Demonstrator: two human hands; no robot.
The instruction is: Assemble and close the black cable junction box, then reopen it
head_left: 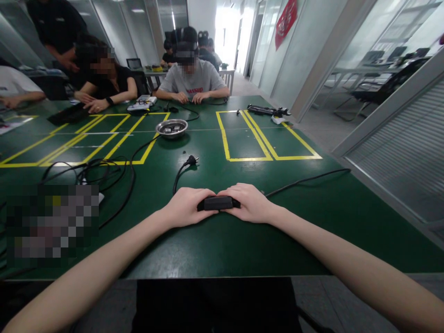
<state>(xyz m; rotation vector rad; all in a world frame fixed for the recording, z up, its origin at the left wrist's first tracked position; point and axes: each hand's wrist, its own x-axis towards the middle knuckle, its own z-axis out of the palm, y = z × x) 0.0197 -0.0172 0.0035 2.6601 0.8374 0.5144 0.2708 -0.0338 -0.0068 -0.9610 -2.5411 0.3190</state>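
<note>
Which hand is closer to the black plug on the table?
Left. The left hand is just short of the plug; the right hand is farther right. Both grip a black adapter.

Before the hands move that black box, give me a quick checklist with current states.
1. Grip on the black box: ok. The left hand and right hand each close over one end.
2. Box resting on the green table: cannot tell, because the hands hide its underside.
3. Plug out of any socket: ok. It lies loose on the table behind the hands.
4. Cable joined to the box: cannot tell. It runs in behind the right hand.
5. Metal bowl apart from the hands: ok, it sits farther back.
6. Co-workers' hands away: ok, they are at the far edge.
</note>
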